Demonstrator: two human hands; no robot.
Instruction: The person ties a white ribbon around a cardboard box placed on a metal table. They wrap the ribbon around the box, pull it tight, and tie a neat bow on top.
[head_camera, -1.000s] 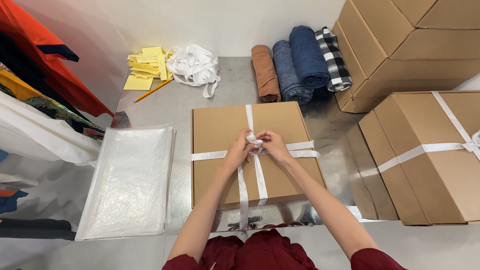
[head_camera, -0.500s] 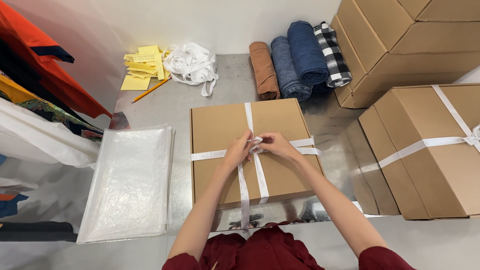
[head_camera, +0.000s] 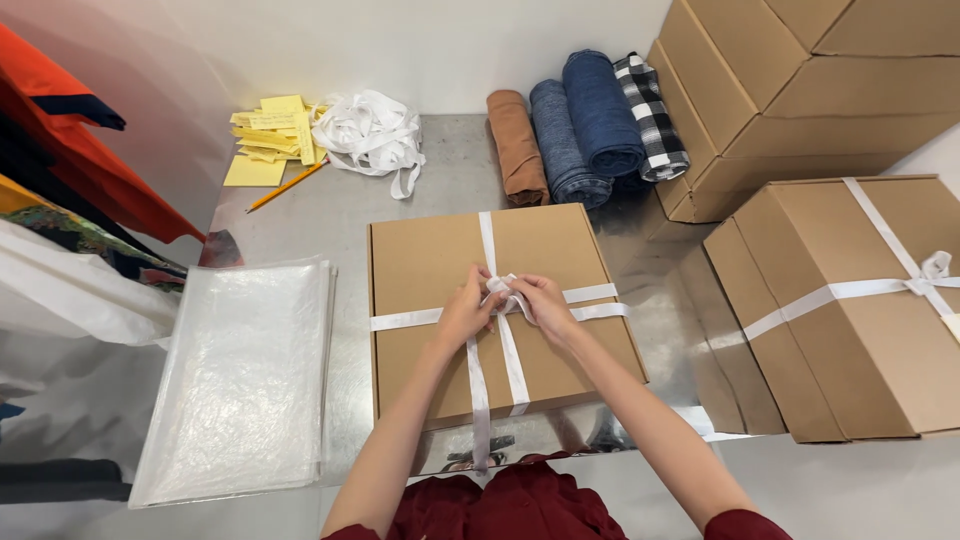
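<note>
A flat brown cardboard box lies on the metal table in front of me. A white ribbon crosses over its lid in both directions. Both hands meet at the crossing near the box's middle. My left hand pinches the ribbon from the left. My right hand pinches the ribbon loop from the right. Two loose ribbon ends hang down over the box's near edge.
A stack of clear plastic bags lies to the left. Yellow paper slips, a pencil and a pile of white ribbon sit at the back. Rolled fabrics lie behind. A ribbon-tied box and stacked boxes stand right.
The hands stay at the ribbon crossing, working the ribbon with small finger movements. The box has not moved.
</note>
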